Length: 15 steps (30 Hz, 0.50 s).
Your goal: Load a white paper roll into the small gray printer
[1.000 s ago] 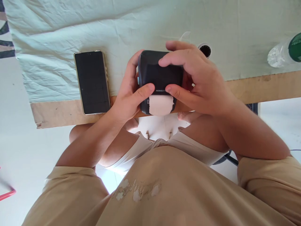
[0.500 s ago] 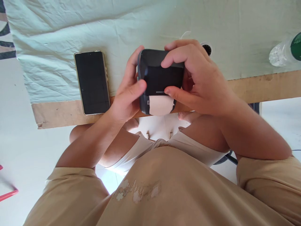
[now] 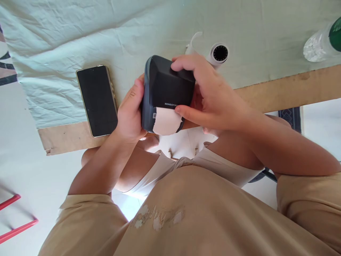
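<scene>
A black label printer (image 3: 170,85) marked NIIMBOT is held between both hands above the near edge of the table. White paper (image 3: 167,121) sticks out of its lower side. My left hand (image 3: 131,112) grips the printer's left side, the thumb along the edge. My right hand (image 3: 210,92) holds the right side, with the thumb by the paper's top right corner and fingers over the top. Behind my right hand lies a white roll with a dark core (image 3: 220,53), and a curled white strip (image 3: 196,38) stands beside it.
A phone (image 3: 97,101) with a dark screen lies left of my hands on the green cloth (image 3: 128,39). At the far right is a clear bottle (image 3: 317,46) with a green label. The table's bare wooden edge (image 3: 287,87) runs along the near side.
The printer has tilted and shifted slightly left in view with both hands. My left thumb has moved from its front to its side edge. The white roll and strip show more fully.
</scene>
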### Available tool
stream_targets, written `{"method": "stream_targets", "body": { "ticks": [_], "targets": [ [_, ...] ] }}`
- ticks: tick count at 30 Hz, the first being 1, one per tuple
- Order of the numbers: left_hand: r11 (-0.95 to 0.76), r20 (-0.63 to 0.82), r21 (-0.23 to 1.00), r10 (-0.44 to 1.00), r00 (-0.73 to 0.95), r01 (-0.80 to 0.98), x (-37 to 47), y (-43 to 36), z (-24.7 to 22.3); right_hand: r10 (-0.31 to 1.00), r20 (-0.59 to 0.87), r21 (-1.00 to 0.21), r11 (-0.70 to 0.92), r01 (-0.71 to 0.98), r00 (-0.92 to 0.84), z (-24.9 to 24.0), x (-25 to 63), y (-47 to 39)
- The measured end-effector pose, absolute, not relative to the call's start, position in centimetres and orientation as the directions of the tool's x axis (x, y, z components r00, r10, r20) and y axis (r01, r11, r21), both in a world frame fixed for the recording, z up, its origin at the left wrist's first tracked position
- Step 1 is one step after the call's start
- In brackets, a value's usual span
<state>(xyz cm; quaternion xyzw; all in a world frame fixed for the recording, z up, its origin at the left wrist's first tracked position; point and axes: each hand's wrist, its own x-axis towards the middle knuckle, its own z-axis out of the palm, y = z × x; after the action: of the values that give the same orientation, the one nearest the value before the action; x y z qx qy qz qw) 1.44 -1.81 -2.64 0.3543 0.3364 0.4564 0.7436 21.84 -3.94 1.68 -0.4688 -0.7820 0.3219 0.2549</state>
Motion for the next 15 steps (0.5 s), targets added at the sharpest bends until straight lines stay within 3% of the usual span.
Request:
{"method": "stream_targets", "body": {
  "ticks": [7, 11, 15],
  "targets": [
    [0.272, -0.129, 0.832, 0.943, 0.308, -0.484, 0.9, -1.5, -3.5, 0.899, 0.065, -0.678, 0.358, 0.643, -0.432, 1.7, 21.8, -3.6],
    [0.274, -0.146, 0.808, 0.951, 0.273, -0.521, 1.6, -1.8, -3.4, 0.882, 0.152, -0.643, 0.431, 0.633, -0.446, 1.4, 22.0, -3.4],
    [0.305, -0.213, 0.776, 0.951, 0.226, -0.552, 2.3, -1.9, -2.3, 0.865, 0.309, -0.517, 0.501, 0.693, -0.395, 2.2, 22.4, -3.5]
  ]
}}
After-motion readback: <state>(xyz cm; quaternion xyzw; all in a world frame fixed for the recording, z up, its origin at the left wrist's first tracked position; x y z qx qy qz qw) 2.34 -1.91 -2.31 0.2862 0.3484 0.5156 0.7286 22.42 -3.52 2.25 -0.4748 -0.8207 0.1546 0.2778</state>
